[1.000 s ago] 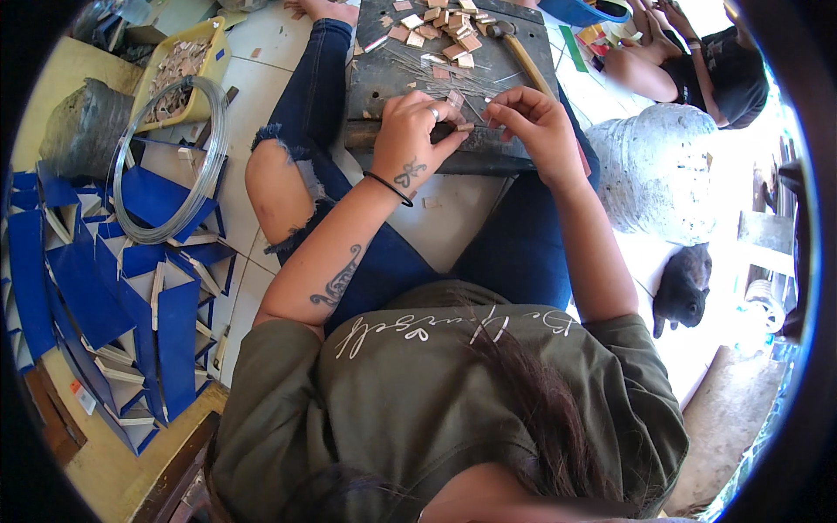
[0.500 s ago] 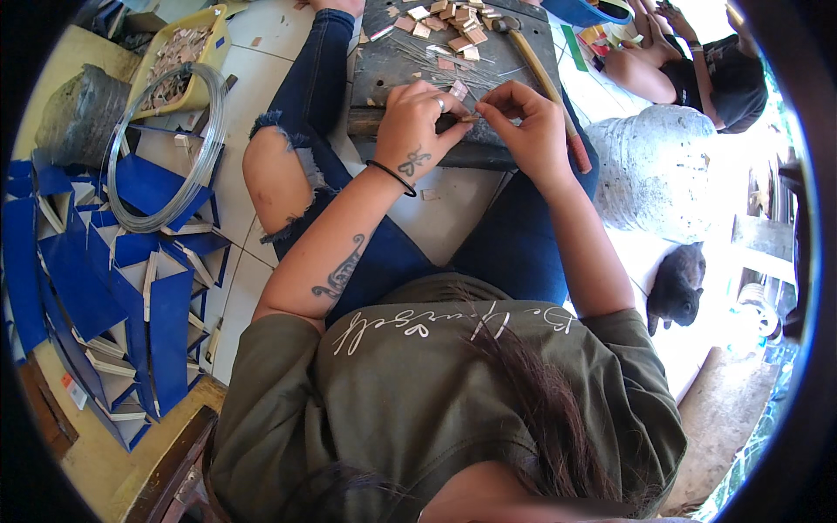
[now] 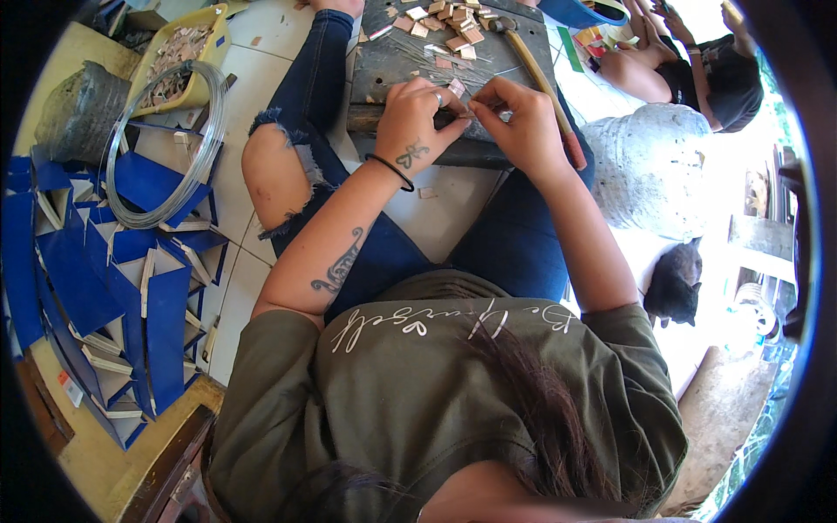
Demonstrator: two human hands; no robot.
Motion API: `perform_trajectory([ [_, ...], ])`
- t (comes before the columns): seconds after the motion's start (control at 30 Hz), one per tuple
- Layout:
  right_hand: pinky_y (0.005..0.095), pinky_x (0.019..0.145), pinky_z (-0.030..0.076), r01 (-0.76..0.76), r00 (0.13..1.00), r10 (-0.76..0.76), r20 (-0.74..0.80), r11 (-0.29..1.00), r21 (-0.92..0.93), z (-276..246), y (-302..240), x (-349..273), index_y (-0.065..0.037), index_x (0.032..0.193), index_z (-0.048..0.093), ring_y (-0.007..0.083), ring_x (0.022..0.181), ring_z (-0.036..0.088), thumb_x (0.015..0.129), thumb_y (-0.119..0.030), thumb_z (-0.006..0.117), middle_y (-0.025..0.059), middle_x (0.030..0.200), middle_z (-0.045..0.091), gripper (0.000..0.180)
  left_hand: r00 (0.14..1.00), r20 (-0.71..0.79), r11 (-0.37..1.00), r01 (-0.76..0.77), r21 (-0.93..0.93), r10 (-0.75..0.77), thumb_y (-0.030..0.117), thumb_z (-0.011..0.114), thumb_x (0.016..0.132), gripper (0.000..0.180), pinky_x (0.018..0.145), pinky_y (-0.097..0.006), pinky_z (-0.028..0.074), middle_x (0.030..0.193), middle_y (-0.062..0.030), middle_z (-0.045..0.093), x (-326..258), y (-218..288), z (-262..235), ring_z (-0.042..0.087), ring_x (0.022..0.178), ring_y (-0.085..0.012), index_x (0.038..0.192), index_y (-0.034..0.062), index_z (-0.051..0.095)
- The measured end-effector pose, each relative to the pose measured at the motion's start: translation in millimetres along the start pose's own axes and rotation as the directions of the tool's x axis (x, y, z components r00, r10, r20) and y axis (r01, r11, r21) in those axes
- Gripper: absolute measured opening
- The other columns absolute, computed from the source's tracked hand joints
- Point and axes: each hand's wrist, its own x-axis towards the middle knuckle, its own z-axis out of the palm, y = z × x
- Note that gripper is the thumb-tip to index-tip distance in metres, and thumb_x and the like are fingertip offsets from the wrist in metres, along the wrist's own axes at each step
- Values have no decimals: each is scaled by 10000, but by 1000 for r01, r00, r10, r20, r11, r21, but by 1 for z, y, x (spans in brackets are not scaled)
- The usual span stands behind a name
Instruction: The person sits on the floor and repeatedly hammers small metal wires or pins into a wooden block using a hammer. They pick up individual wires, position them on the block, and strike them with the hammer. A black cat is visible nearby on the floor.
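Note:
Over the near edge of a dark wooden work board (image 3: pixel 370 87), my two hands meet almost fingertip to fingertip. My left hand (image 3: pixel 420 118) is curled, its thumb and fingers closed on a small wooden piece that they mostly hide. Close beside it, my right hand (image 3: pixel 521 120) pinches thumb against finger; what it holds, if anything, is too small to make out. A pinkish wooden tile (image 3: pixel 457 87) shows just past the left fingertips. Thin metal wire pieces (image 3: pixel 418 54) lie beyond the hands, and farther back is a loose pile of small wooden tiles (image 3: pixel 460 22).
A hammer (image 3: pixel 536 70) lies along the board's right side. At left are a wire coil (image 3: pixel 113 187), a yellow bin (image 3: pixel 214 65) of wood pieces and stacked blue pieces (image 3: pixel 166 340). To the right are a wrapped bundle (image 3: pixel 649 170), a black cat (image 3: pixel 673 283) and another person (image 3: pixel 728 78).
My right hand has shifted slightly left, with its fingers curled more tightly. The wooden piece visible between my fingertips before is now mostly hidden. The cat's head has turned down.

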Motion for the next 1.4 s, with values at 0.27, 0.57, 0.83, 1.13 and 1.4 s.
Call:
perform_trajectory([
  [0.27, 365, 766, 493, 127, 991, -130, -34, 988, -84, -11, 9, 0, -38, 892, 663, 289, 863, 623, 766, -153, 709, 139, 935, 639, 177, 996, -3, 963, 87, -254, -91, 86, 707, 765, 106, 694, -326, 493, 821, -97, 664, 5, 9, 2, 645, 757, -243, 827, 9, 666],
  [0.57, 421, 810, 475, -251, 964, 239, -115, 688, -681, -42, 72, -36, -54, 1207, 532, 357, 979, 589, 927, -241, 514, 161, 982, 611, 337, 998, -52, 968, 32, -249, -46, 58, 680, 782, 64, 689, -316, 491, 810, -106, 652, 3, 12, 6, 644, 744, -251, 782, 1, 650],
  [0.83, 223, 483, 437, -449, 893, 437, 103, 858, 249, -76, -3, -80, -58, 1359, 425, 83, 551, 547, 974, -116, 448, 49, 773, 544, 390, 999, -54, 978, -14, -208, 3, 45, 675, 779, 57, 707, -323, 496, 818, -111, 651, 3, 10, 7, 644, 780, -263, 782, 2, 638],
  [1.13, 369, 696, 512, -131, 991, 132, -9, 969, -209, -74, -67, -119, -106, 1356, 470, 328, 789, 653, 919, -56, 529, 205, 994, 630, 444, 995, -93, 979, -58, -197, 40, 53, 672, 786, 73, 714, -329, 498, 823, -117, 649, 2, 9, 9, 639, 772, -274, 776, -4, 627],
  [1.4, 368, 694, 508, -209, 974, 221, 39, 957, -204, -81, -68, -126, -113, 1354, 479, 299, 772, 655, 914, -53, 533, 202, 951, 630, 448, 1000, -12, 978, 16, -209, -18, 48, 669, 783, 62, 704, -329, 494, 818, -117, 645, 2, 9, 7, 637, 770, -271, 775, 0, 630],
])
